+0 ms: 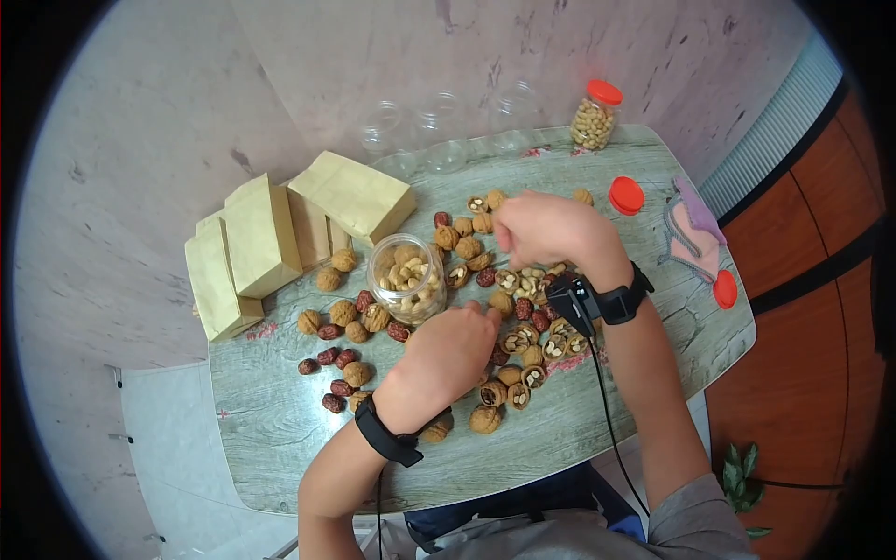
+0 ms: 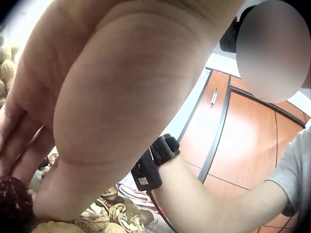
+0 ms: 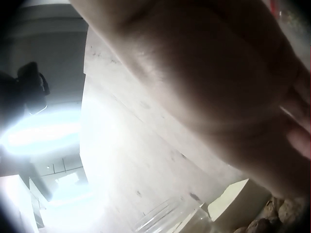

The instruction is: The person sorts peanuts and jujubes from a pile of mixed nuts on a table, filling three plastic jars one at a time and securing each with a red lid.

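Note:
My left hand (image 1: 448, 345) reaches low over a pile of nuts and dates, just right of an open clear jar (image 1: 409, 280) of peanuts. Its fingers hang loosely bent, a gap showing between thumb and fingers in the left wrist view. By that thumb lies a dark red date (image 2: 14, 196). Over the back of the pile is my right hand (image 1: 551, 229), close to whole walnuts (image 1: 469, 247). Its fingers (image 3: 299, 138) bend toward the palm, and I cannot tell whether they hold anything. Cracked walnuts (image 1: 518, 339) and peanuts (image 1: 530, 282) lie between the hands.
Several paper bags (image 1: 261, 238) stand at the back left. Clear empty jars (image 1: 439, 121) line the back edge. A red-lidded jar of peanuts (image 1: 594, 117) stands back right, with a red lid (image 1: 626, 195) and a pink-purple cloth (image 1: 693, 233) nearer. Loose dates (image 1: 333, 403) lie left.

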The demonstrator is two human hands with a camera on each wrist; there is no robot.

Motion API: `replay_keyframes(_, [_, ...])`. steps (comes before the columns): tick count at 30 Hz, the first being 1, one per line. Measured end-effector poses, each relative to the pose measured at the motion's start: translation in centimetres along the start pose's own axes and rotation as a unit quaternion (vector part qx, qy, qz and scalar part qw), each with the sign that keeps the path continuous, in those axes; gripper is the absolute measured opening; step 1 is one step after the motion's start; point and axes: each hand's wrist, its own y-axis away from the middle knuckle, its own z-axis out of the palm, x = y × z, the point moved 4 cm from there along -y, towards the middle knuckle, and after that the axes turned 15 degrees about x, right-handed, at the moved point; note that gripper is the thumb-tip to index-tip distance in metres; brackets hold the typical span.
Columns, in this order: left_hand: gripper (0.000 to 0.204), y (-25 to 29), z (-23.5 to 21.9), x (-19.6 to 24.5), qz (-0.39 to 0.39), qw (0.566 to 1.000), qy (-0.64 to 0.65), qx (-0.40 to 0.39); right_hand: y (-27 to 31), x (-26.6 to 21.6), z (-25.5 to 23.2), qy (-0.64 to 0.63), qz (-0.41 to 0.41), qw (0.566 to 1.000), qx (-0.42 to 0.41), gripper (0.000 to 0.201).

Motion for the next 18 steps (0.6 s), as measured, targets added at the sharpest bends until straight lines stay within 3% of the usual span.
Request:
replay_keyframes(2, [0.026,-0.2,-0.2,0.0,0.007,1.0,0.001,0.012,0.8,0.7,0.3,0.102,0.055,0.989,-0.09,0.036])
replay_keyframes(8, [0.027,-0.2,-1.7,0.3,0.011,1.0,-0.003,0.016,0.4,-0.5,2.0,0.111,0.038,0.985,-0.126,0.058])
replay_keyframes(14, [0.02,0.6,-6.2,1.2,0.022,0.996,0.055,0.073,-0.2,-0.1,3.6,0.13,0.086,0.979,-0.132,0.057])
replay_keyframes(18, [0.018,1.2,-9.6,1.0,-0.033,0.994,0.074,0.074,-0.2,-0.2,4.1,0.132,0.075,0.977,-0.149,0.051])
